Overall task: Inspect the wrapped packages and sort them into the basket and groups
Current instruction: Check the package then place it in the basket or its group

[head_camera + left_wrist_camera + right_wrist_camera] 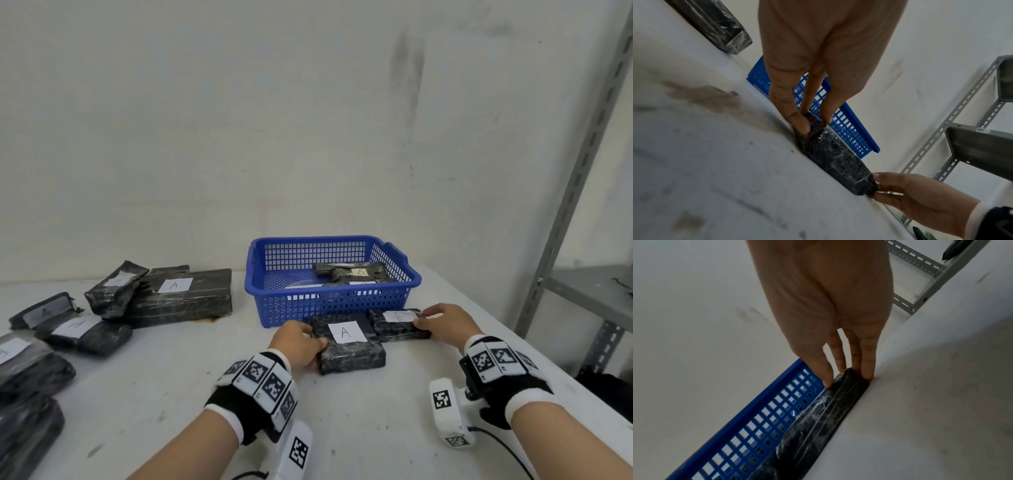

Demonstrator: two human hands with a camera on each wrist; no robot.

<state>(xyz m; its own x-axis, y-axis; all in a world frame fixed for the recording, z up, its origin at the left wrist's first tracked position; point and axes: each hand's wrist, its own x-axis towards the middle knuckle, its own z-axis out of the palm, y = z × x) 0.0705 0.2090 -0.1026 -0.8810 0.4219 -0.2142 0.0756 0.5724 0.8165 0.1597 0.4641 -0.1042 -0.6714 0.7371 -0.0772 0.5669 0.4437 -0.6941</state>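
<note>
Two black film-wrapped packages lie side by side on the white table [370,421], just in front of the blue basket [331,301]. The nearer package [349,349] has a white label "A"; my left hand [313,346] pinches its left end, thumb on top. The package labelled "B" [394,329] touches it on the right, and my right hand [423,322] grips its right end. In the left wrist view my fingers [799,123] clamp the package [834,154]. In the right wrist view my fingertips [867,373] hold the dark package [824,426] beside the basket [756,426].
Several wrapped packages lie in the basket, one labelled A [356,272]. A heap of labelled packages [178,294] fills the table's left side, more at the left edge [30,377]. A grey metal shelf [582,219] stands at the right. The wall is close behind.
</note>
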